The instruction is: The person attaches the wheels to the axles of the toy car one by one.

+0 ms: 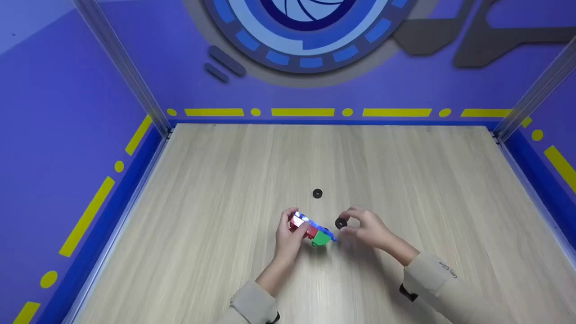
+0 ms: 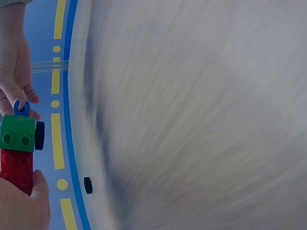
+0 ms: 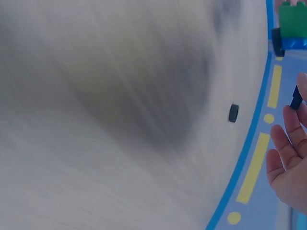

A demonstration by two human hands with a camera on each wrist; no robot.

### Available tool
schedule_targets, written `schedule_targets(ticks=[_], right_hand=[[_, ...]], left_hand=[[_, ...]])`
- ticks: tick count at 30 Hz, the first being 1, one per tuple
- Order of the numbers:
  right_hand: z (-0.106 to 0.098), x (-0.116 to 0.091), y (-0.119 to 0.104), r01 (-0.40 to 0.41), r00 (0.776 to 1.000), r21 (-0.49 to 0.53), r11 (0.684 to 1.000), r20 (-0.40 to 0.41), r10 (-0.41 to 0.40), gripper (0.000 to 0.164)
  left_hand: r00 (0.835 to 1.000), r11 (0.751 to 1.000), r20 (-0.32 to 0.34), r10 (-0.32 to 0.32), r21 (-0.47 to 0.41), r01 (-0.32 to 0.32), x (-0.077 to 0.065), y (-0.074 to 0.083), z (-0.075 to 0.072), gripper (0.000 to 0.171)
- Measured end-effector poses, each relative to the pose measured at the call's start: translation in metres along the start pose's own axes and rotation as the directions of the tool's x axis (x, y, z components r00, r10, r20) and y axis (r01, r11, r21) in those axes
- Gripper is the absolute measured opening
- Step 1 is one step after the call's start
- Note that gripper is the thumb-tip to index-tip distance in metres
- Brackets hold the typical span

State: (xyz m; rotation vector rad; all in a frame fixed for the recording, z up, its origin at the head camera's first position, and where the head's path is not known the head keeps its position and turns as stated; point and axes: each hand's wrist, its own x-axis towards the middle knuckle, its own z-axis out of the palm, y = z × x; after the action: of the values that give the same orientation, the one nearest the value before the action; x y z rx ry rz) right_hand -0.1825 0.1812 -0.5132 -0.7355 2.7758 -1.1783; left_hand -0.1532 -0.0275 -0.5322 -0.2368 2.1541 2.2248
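Note:
My left hand (image 1: 290, 236) grips a toy block car (image 1: 310, 230) built on a blue base, with red and green bricks (image 2: 18, 133) joined to it. The car is tilted in the hand, and a small blue hook (image 2: 21, 108) sticks out of its end. A black wheel (image 2: 40, 135) sits at the car's side by the green brick. To the right of the car, my right hand (image 1: 368, 228) pinches another black wheel (image 1: 341, 223) between thumb and index finger, a short gap from the car. Its other fingers (image 3: 285, 152) are spread.
Beyond the hands, one more black wheel (image 1: 317, 193) lies on the light wooden table (image 1: 225, 180). Blue panels (image 1: 306, 96) with yellow marks rise along the table's back and sides.

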Motion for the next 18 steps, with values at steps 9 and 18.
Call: schedule_targets(ticks=[9, 18], right_hand=[[0.003, -0.004, -0.012, 0.076, 0.997, 0.012, 0.997, -0.013, -0.076, 0.02], [0.007, -0.006, -0.021, 0.199, 0.975, 0.009, 0.98, -0.098, -0.198, 0.022]], left_hand=[[1.0, 1.0, -0.012, -0.005, 0.008, 0.005, 0.001, 0.001, 0.003, 0.043], [1.0, 1.0, -0.014, 0.006, 0.007, -0.006, 0.002, 0.001, 0.002, 0.041]])
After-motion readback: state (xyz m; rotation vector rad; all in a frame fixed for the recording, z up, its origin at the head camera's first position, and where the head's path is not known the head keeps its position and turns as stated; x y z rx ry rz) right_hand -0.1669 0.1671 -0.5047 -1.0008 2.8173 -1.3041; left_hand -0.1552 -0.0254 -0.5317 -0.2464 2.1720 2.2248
